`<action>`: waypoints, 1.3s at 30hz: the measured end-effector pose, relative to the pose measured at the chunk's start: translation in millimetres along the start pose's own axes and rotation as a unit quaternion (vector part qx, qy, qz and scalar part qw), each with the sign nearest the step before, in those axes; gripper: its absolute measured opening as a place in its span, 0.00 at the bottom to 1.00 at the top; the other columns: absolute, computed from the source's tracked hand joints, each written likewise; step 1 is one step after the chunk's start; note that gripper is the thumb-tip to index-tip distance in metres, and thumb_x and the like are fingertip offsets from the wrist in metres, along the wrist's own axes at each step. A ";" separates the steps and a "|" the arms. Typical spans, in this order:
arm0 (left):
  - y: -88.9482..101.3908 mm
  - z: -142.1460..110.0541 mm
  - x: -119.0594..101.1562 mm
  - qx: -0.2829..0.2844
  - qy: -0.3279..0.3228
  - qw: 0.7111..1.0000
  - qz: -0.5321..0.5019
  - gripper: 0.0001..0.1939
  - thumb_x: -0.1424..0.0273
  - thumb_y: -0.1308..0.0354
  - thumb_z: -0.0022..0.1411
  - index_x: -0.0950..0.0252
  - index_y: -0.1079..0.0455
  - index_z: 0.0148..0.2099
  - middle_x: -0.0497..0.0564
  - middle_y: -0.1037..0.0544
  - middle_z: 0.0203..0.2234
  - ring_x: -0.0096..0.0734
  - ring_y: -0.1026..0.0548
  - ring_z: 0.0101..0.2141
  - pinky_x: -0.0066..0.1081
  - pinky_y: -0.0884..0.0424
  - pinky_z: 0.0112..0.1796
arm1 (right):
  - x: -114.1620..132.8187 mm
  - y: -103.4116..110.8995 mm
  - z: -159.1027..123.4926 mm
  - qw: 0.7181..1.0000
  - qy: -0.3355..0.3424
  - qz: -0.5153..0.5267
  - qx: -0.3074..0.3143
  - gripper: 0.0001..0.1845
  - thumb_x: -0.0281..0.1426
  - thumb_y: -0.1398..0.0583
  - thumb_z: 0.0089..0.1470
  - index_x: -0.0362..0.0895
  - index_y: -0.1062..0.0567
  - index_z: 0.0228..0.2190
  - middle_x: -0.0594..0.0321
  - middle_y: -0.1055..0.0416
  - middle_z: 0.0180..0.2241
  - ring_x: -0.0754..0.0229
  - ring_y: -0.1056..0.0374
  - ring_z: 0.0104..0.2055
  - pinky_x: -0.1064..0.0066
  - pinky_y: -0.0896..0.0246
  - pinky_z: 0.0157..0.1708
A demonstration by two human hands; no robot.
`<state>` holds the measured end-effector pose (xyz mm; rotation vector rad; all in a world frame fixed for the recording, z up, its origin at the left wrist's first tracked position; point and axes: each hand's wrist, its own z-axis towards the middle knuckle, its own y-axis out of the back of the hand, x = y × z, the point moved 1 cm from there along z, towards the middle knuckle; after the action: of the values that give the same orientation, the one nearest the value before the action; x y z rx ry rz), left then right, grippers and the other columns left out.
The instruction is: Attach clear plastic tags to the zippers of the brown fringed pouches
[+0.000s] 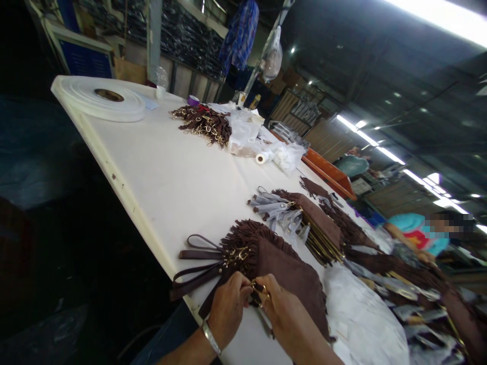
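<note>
Gold clasp [254, 285] is pinched by the left hand [227, 306] and right hand [285, 310], fingertips nearly closed, near the brown pouch [292, 271], probably to steady something so small.

Fingers [245, 290] of the left hand [227, 306] and right hand [286, 310] partly hide a gold-toned clasp [265, 291], its details too small to tell. Both forearms [190, 350] are cut off at the bottom edge; a fluorescent ceiling light [449, 20] is cropped at upper right.

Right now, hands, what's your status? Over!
Left hand, right hand: both at small gold metal hardware. Brown fringed fabric bags close by. White crumpled bundle beside bags, not blocking.
</note>
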<state>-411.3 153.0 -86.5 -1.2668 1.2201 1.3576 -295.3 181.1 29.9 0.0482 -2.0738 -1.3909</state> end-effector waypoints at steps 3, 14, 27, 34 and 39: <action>2.0 -2.7 1.7 0.006 0.017 0.997 -0.075 0.10 0.65 0.55 0.65 0.62 0.35 0.37 0.47 0.26 0.25 0.31 0.28 0.27 0.29 0.36 0.30 | -0.2 19.1 -1.2 0.998 -0.002 0.057 -0.037 0.11 0.30 0.50 0.59 0.47 0.33 0.43 0.64 0.27 0.31 0.61 0.31 0.32 0.72 0.39 0.33; -3.2 -12.9 0.9 0.040 -0.025 0.999 -0.016 0.12 0.71 0.56 0.65 0.61 0.30 0.40 0.50 0.24 0.30 0.33 0.27 0.32 0.31 0.34 0.34 | -5.6 59.0 13.5 0.947 -0.060 0.228 -0.219 0.17 0.41 0.44 0.57 0.45 0.30 0.44 0.66 0.35 0.27 0.67 0.40 0.22 0.74 0.42 0.22; 15.5 71.7 -1.7 -0.011 -0.128 0.960 0.250 0.21 0.80 0.55 0.61 0.61 0.38 0.56 0.54 0.31 0.51 0.37 0.35 0.51 0.37 0.38 0.51 | -12.7 78.7 34.6 0.845 -0.063 0.420 -0.326 0.18 0.39 0.34 0.45 0.43 0.25 0.38 0.62 0.29 0.31 0.66 0.36 0.28 0.76 0.34 0.25; 27.9 92.3 -10.9 0.044 -0.133 0.949 0.282 0.07 0.75 0.47 0.59 0.64 0.30 0.39 0.56 0.25 0.37 0.42 0.32 0.43 0.39 0.39 0.45 | -22.4 78.9 39.9 0.838 -0.051 0.442 -0.316 0.17 0.38 0.33 0.45 0.43 0.25 0.37 0.62 0.28 0.30 0.66 0.35 0.27 0.75 0.35 0.24; 40.2 93.4 -26.6 0.071 -0.122 0.956 0.258 0.11 0.66 0.55 0.66 0.61 0.32 0.38 0.52 0.25 0.29 0.37 0.28 0.33 0.33 0.39 0.37 | -18.3 80.2 36.8 0.837 -0.057 0.435 -0.328 0.16 0.38 0.34 0.47 0.43 0.25 0.38 0.62 0.28 0.31 0.67 0.36 0.27 0.76 0.35 0.25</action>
<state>-460.4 241.3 -57.2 -0.6719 1.4997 1.7000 -275.3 253.3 79.9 -1.1383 -1.2619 -1.3900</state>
